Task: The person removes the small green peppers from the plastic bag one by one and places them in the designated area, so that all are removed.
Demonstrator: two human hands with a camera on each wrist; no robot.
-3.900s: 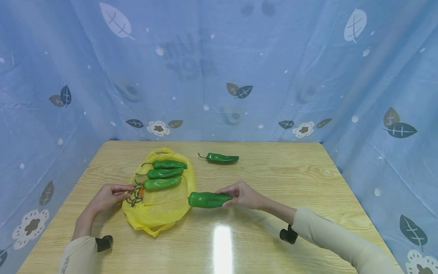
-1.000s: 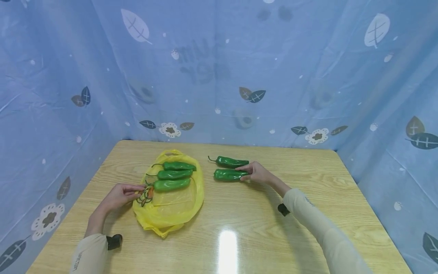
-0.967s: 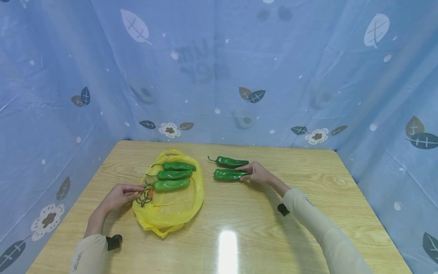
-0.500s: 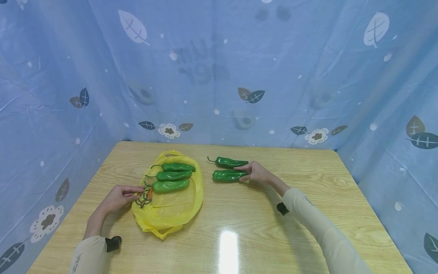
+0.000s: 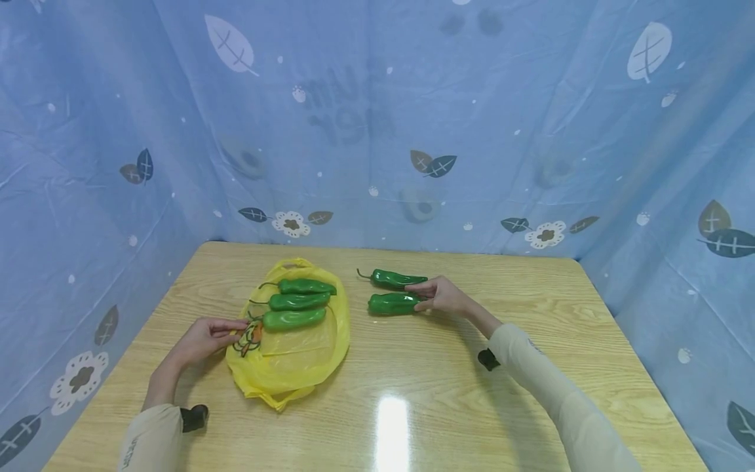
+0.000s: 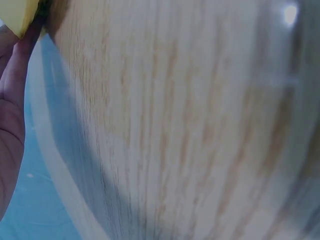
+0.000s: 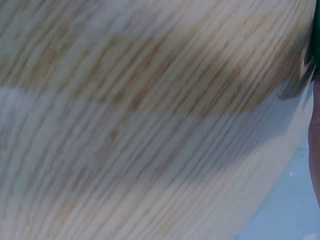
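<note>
In the head view, my right hand (image 5: 444, 296) pinches the right end of a stemless-looking green pepper (image 5: 392, 303) on the table. Just behind it lies another green pepper (image 5: 395, 279) with a thin stem. Three green peppers, the nearest one (image 5: 293, 319) lighter, rest side by side on a yellow plastic bag (image 5: 295, 377). My left hand (image 5: 203, 339) pinches the bag's left edge, beside a printed orange and dark pattern. In the left wrist view, the fingers (image 6: 20, 65) touch yellow plastic at the upper left corner. The right wrist view shows only a sliver of hand and green pepper.
The wooden table (image 5: 472, 393) has a bright light reflection near its front. A blue patterned curtain (image 5: 377, 131) surrounds its back and sides. A black wrist camera (image 5: 488, 359) sits under the right wrist, another (image 5: 194, 417) beside the left.
The right hand has carried its pepper from beside the bag's right edge to the back, in front of the other pepper. The left hand stays at the bag. The head view has shifted.
</note>
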